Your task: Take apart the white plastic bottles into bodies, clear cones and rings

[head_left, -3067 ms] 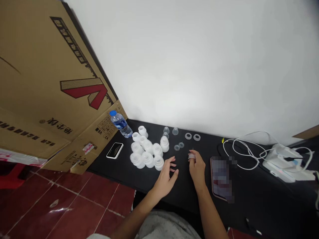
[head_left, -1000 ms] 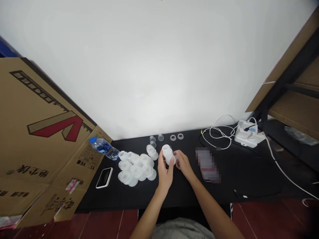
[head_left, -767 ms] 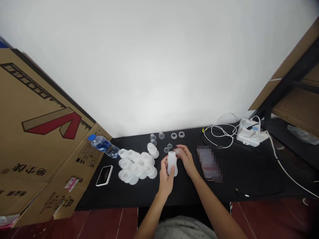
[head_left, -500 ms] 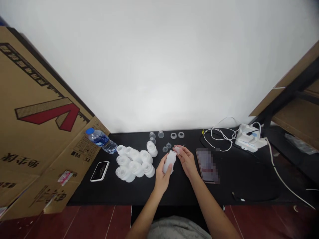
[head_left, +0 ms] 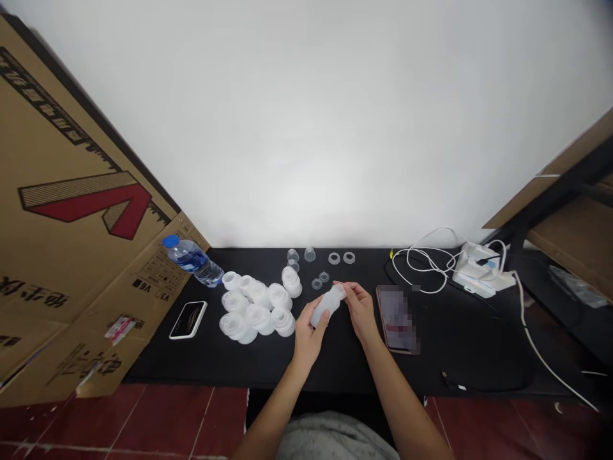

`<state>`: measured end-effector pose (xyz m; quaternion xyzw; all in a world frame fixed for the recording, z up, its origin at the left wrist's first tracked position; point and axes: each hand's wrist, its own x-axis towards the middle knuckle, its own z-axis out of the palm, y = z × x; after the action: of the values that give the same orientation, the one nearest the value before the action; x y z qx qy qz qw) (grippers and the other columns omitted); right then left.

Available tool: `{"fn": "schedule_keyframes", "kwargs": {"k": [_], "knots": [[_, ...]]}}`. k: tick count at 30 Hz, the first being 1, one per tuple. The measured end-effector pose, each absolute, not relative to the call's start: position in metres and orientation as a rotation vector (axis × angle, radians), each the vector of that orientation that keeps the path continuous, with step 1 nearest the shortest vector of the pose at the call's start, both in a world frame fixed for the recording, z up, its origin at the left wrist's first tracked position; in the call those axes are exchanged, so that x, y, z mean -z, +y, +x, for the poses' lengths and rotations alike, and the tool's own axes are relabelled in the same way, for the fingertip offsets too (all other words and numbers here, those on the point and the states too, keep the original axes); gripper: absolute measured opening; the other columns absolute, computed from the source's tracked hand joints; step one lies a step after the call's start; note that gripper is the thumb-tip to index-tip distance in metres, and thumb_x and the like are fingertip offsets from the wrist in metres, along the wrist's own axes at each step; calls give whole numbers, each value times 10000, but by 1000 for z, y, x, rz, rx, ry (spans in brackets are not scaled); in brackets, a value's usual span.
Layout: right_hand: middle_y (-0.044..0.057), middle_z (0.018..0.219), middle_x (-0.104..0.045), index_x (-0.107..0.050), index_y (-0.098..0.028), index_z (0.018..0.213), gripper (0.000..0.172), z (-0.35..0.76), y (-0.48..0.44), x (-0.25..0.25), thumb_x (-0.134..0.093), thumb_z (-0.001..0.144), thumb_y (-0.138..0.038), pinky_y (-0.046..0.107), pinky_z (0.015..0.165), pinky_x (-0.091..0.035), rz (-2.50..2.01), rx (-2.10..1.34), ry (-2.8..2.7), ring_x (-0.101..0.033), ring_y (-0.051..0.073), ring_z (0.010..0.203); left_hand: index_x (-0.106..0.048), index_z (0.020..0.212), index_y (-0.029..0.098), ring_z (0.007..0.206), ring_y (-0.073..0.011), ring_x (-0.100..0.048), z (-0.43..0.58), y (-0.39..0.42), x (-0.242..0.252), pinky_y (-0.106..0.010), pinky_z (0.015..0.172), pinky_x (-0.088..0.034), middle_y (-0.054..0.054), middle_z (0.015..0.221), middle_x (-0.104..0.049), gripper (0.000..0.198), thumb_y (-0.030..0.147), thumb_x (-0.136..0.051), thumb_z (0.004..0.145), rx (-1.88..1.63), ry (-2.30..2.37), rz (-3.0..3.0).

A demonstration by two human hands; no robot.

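Note:
My left hand (head_left: 308, 332) is wrapped round a small white feeding bottle (head_left: 324, 310), which leans with its neck up and to the right. At that neck, the fingers of my right hand (head_left: 362, 312) pinch a translucent collar-like piece (head_left: 339, 291); it touches the bottle's mouth, but whether it is seated I cannot tell. Just beyond the hands lie two small clear discs (head_left: 317, 283). Farther back are two white rings (head_left: 349, 257) and several clear domed caps (head_left: 310, 254). To the left stands a cluster of white bottles (head_left: 259, 318).
A water bottle (head_left: 194, 260) leans by the cardboard box (head_left: 71, 268) on the left, with a white-framed phone (head_left: 188, 320) nearby. Another phone (head_left: 396, 319) lies right of my right hand. White cables (head_left: 433, 268) and a power strip (head_left: 481, 271) occupy the back right.
The translucent piece, earlier held slightly apart from the bottle's mouth, now meets the neck. My left hand has tipped the bottle further to the right. The view has shifted slightly.

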<state>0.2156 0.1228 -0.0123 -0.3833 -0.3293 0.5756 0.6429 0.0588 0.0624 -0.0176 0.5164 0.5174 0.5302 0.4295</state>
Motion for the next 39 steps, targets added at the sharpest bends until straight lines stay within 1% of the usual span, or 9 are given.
{"fn": "schedule_keyframes", "kwargs": {"k": [5,7,12,18,21,26,29,33,39], "knots": [[67,1056,-851,-810,-246,927,348,218,122,10,-920,854,-567,382,920,-576,-874,-1331,-796,-762,261,1001,-755,1380,220,1111,-307,-758,58,61,17,-392,869,-652,-143,1346,-762,509,575,-691,1021,-1358,1327,1347],[71,1066,-849,-838,-243,958,343,219,121,5,-915,858,-562,377,909,-577,-869,-1369,-809,-755,259,996,-764,1363,212,1013,-285,-770,57,60,16,-362,798,-645,-141,1292,-787,522,596,-682,1020,-1341,1326,1329],[82,1082,-853,-876,-239,983,348,220,118,-3,-904,861,-564,389,887,-576,-887,-1411,-864,-746,268,971,-776,1306,145,552,-178,-650,57,56,16,-274,510,-522,-70,798,-792,595,652,-622,1035,-1263,1267,1236],[99,1161,-856,-891,-246,1060,374,221,115,-4,-880,887,-577,445,992,-568,-876,-1484,-915,-752,312,1079,-777,1239,120,428,-132,-590,58,51,12,-224,407,-482,-53,679,-750,618,667,-545,1068,-1244,1194,1214],[103,1208,-850,-890,-250,1090,385,222,112,-8,-887,882,-575,470,1054,-555,-828,-1556,-898,-748,329,1153,-761,1193,92,445,-152,-648,59,50,10,-224,356,-493,-113,784,-797,681,707,-495,1067,-1236,1059,1118],[101,1263,-833,-876,-251,1144,390,221,109,-12,-871,906,-559,465,1062,-558,-770,-1613,-891,-749,323,1168,-691,1367,76,500,-169,-695,59,50,11,-223,338,-496,-165,929,-816,723,703,-485,1073,-1251,997,1073],[93,1175,-842,-870,-242,1080,352,218,113,-5,-869,909,-550,406,960,-575,-800,-1543,-887,-749,284,1058,-682,1404,105,503,-144,-666,60,50,13,-218,401,-523,-107,848,-797,662,661,-512,1087,-1261,1086,1171],[26,900,-795,-806,-243,871,342,214,118,4,-950,802,-545,324,778,-544,-899,-1353,-826,-685,215,821,-658,1454,183,749,-217,-776,62,51,13,-279,520,-629,-133,1126,-806,580,612,-595,1069,-1273,1178,1258],[98,1135,-813,-791,-252,1255,509,216,114,-5,-850,884,-595,374,881,-556,-746,-1520,-800,-721,285,1038,-633,1449,184,690,-198,-754,62,52,13,-298,526,-628,-140,1158,-795,574,624,-511,1100,-1260,1175,1261]]}}
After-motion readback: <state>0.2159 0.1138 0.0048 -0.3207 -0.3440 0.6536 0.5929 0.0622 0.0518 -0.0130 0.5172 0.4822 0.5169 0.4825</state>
